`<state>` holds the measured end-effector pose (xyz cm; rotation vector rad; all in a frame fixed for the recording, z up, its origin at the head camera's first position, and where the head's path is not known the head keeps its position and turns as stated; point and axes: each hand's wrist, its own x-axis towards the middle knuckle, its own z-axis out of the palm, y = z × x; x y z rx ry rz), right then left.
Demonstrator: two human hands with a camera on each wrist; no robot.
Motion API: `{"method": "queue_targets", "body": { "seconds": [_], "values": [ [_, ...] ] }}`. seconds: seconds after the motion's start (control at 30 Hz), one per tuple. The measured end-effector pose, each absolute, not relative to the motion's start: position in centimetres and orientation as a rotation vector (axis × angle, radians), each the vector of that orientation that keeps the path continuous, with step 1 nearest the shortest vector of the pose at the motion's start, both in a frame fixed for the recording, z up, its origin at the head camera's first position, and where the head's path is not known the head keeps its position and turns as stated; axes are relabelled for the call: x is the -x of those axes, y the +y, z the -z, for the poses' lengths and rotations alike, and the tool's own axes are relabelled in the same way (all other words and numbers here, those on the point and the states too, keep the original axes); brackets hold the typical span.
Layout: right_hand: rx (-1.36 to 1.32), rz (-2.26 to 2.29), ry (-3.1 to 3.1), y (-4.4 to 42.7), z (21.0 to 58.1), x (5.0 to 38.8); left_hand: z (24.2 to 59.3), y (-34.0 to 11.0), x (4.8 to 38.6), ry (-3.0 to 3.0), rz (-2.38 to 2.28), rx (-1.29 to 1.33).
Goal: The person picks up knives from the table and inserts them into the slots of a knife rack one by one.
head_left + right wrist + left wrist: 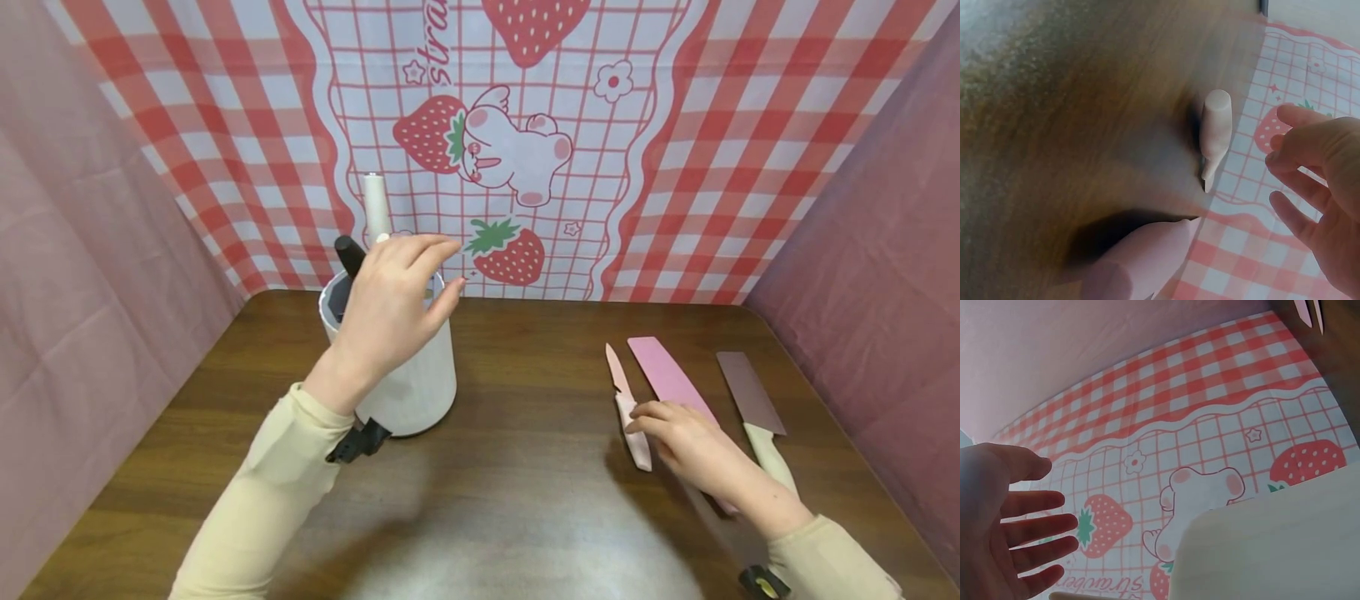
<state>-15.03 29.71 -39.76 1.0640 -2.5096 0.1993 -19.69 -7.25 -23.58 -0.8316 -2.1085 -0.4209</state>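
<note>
My left hand hovers in front of the rim of a white round holder, fingers extended and holding nothing. A black handle and a white handle stick up from the holder; its inside is partly hidden by the hand. On the right, my right hand is above the table with loosely bent fingers, holding nothing. Nearest to it lies a small pink paring knife, its tip toward the back. A larger pink-bladed knife lies partly under that hand, which hides part of it.
A cleaver-shaped knife with a pale green handle lies at the far right of the brown wooden table. Behind the table hangs a strawberry-print checked cloth. Pink cloth hangs at both sides.
</note>
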Motion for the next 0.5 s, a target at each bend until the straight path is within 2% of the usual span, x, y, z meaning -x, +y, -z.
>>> {"method": "queue_targets", "body": {
  "seconds": [0.5],
  "values": [
    [-1.069,-0.175,-2.534,30.0,40.6,14.9,24.8,-6.6,19.5,-2.154,0.428,0.958]
  ]
}}
